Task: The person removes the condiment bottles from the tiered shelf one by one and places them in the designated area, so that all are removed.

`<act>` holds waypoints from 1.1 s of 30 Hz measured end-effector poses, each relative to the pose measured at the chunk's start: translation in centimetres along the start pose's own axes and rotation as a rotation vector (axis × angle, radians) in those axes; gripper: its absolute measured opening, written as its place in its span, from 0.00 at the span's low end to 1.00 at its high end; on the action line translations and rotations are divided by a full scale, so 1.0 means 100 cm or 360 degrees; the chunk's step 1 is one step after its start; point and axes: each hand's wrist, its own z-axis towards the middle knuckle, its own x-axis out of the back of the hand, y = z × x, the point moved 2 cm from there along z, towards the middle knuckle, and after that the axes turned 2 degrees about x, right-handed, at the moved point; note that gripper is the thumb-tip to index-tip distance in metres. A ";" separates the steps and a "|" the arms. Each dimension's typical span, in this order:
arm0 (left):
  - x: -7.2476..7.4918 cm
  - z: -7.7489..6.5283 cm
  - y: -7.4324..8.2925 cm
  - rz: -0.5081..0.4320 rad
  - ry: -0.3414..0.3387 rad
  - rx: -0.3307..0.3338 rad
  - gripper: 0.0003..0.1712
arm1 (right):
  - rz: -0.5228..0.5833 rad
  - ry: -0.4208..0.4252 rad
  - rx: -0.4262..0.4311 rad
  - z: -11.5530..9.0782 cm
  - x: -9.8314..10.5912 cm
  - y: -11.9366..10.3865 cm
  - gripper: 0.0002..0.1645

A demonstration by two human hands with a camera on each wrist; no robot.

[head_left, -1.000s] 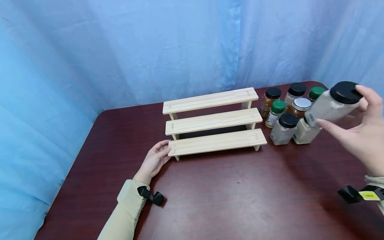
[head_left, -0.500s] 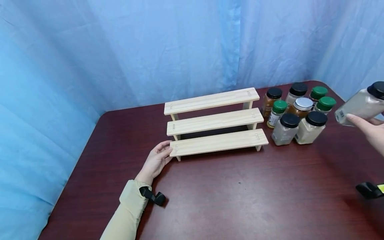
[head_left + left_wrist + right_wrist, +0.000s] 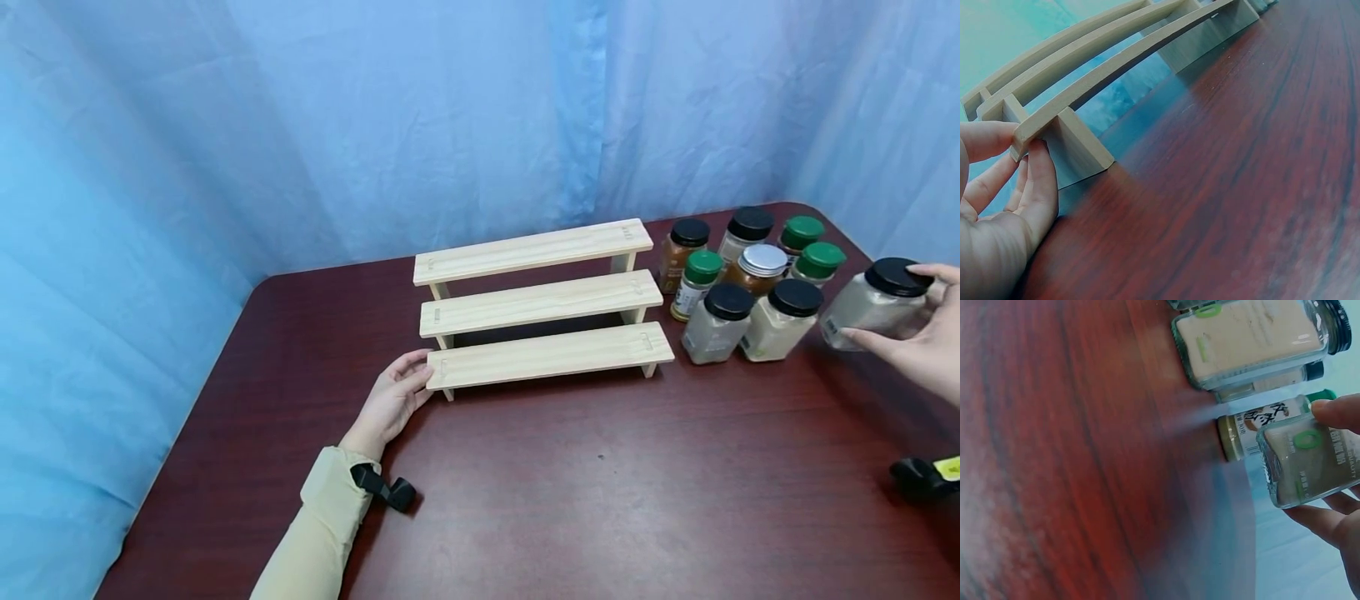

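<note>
My left hand pinches the left end of the lowest board of a three-step wooden display rack. In the left wrist view the thumb lies on one face of the board and fingertips touch the other. At the right, my right hand grips a clear square jar with a black lid and pale powder inside. The jar leans slightly. From the right wrist camera, the jar's base appears apart from the tabletop, with a green-lidded jar behind it.
Several spice jars stand grouped right of the rack, among them a cream-powder jar with a black lid, a grey-powder jar and a silver-lidded jar. Blue curtains hang behind the dark red table.
My right hand has carried the jar rightward away from the other jars, then lowered it, and it stands more upright. My left hand keeps its pinch on the rack.
</note>
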 end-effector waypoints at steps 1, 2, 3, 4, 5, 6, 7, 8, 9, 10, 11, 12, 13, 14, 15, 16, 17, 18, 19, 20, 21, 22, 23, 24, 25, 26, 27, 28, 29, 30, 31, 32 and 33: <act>0.000 0.000 0.000 -0.0005 0.0004 0.0004 0.25 | 0.0002 -0.0001 0.0000 -0.001 0.000 -0.004 0.46; 0.000 0.001 0.000 0.0000 0.0009 0.0010 0.25 | -0.0020 0.0001 -0.0001 -0.002 0.000 -0.010 0.46; 0.000 0.001 0.000 -0.0007 0.0013 0.0018 0.26 | -0.0020 -0.0007 -0.0004 -0.003 0.000 -0.019 0.46; 0.000 0.001 0.000 -0.0007 0.0018 0.0020 0.26 | -0.0028 -0.0028 -0.0013 -0.005 0.001 -0.028 0.47; 0.000 0.001 0.000 -0.0015 0.0022 0.0025 0.26 | -0.0045 -0.0057 -0.0022 -0.006 0.002 -0.037 0.47; 0.000 0.001 0.000 -0.0013 0.0023 0.0029 0.26 | -0.0065 -0.0090 -0.0017 -0.007 0.003 -0.048 0.48; 0.000 0.001 0.000 -0.0018 0.0030 0.0032 0.26 | -0.0089 -0.0128 -0.0010 -0.007 0.004 -0.057 0.49; 0.000 0.001 -0.001 -0.0020 0.0036 0.0036 0.26 | -0.0108 -0.0167 0.0003 -0.008 0.005 -0.066 0.51; 0.000 0.001 -0.001 -0.0018 0.0040 0.0038 0.26 | -0.0106 -0.0211 0.0014 -0.008 0.006 -0.073 0.52; 0.000 0.000 -0.001 -0.0017 0.0043 0.0040 0.26 | -0.0120 -0.0242 0.0028 -0.008 0.006 -0.077 0.53; 0.000 0.000 -0.001 -0.0017 0.0040 0.0046 0.26 | -0.0125 -0.0263 0.0038 -0.009 0.006 -0.081 0.54; -0.001 0.000 -0.001 -0.0016 0.0041 0.0049 0.26 | -0.0128 -0.0277 0.0047 -0.009 0.007 -0.084 0.53; -0.001 0.000 -0.001 -0.0015 0.0035 0.0050 0.26 | -0.0125 -0.0284 0.0054 -0.010 0.007 -0.085 0.53; -0.001 0.000 -0.001 -0.0017 0.0029 0.0048 0.26 | -0.0121 -0.0284 0.0056 -0.010 0.007 -0.085 0.53; -0.002 0.001 -0.001 -0.0013 0.0024 0.0044 0.26 | -0.0124 -0.0284 0.0054 -0.010 0.007 -0.084 0.53; -0.002 0.002 -0.001 -0.0021 0.0018 0.0038 0.26 | -0.0122 -0.0280 0.0048 -0.010 0.008 -0.083 0.53; -0.002 0.003 -0.001 -0.0019 0.0011 0.0029 0.26 | -0.0131 -0.0274 0.0044 -0.010 0.008 -0.082 0.53; -0.002 0.003 -0.001 -0.0015 0.0003 0.0021 0.27 | -0.0140 -0.0271 0.0037 -0.009 0.008 -0.081 0.53; -0.002 0.004 0.000 -0.0008 0.0004 0.0014 0.28 | -0.0140 -0.0274 0.0024 -0.009 0.008 -0.081 0.53; -0.002 0.004 0.000 -0.0011 0.0006 0.0011 0.28 | -0.0144 -0.0277 0.0019 -0.009 0.008 -0.081 0.53; -0.002 0.005 0.000 -0.0004 0.0008 0.0011 0.28 | -0.0143 -0.0284 0.0017 -0.010 0.008 -0.081 0.52; -0.002 0.005 0.000 -0.0002 0.0011 0.0011 0.27 | -0.0132 -0.0294 0.0014 -0.010 0.007 -0.081 0.51; -0.002 0.005 0.000 0.0003 0.0017 0.0011 0.27 | -0.0124 -0.0305 0.0015 -0.010 0.007 -0.081 0.51; -0.002 0.005 0.000 0.0003 0.0022 0.0014 0.26 | -0.0104 -0.0315 0.0015 -0.011 0.006 -0.081 0.50; -0.002 0.005 0.000 -0.0003 0.0025 0.0018 0.26 | -0.0080 -0.0322 0.0010 -0.012 0.006 -0.079 0.50; -0.002 0.005 0.000 -0.0002 0.0019 0.0018 0.25 | -0.0056 -0.0322 0.0014 -0.012 0.005 -0.076 0.50; -0.002 0.006 0.001 0.0006 0.0016 0.0019 0.25 | -0.0021 -0.0320 0.0013 -0.013 0.004 -0.072 0.49; -0.002 0.006 0.001 0.0004 0.0010 0.0021 0.25 | 0.0010 -0.0313 0.0014 -0.013 0.003 -0.067 0.49; -0.002 0.006 0.002 0.0003 0.0002 0.0023 0.25 | 0.0021 -0.0291 0.0011 -0.013 0.002 -0.059 0.50; -0.002 0.006 0.002 0.0002 -0.0004 0.0025 0.25 | 0.0034 -0.0271 0.0011 -0.012 0.001 -0.051 0.50; -0.002 0.006 0.002 -0.0002 -0.0006 0.0029 0.25 | 0.0038 -0.0252 0.0006 -0.011 -0.001 -0.042 0.51; -0.001 0.006 0.003 -0.0006 -0.0010 0.0034 0.25 | 0.0047 -0.0234 0.0005 -0.010 -0.002 -0.032 0.52; 0.000 0.006 0.003 -0.0011 -0.0014 0.0043 0.25 | 0.0053 -0.0218 0.0000 -0.008 -0.003 -0.024 0.53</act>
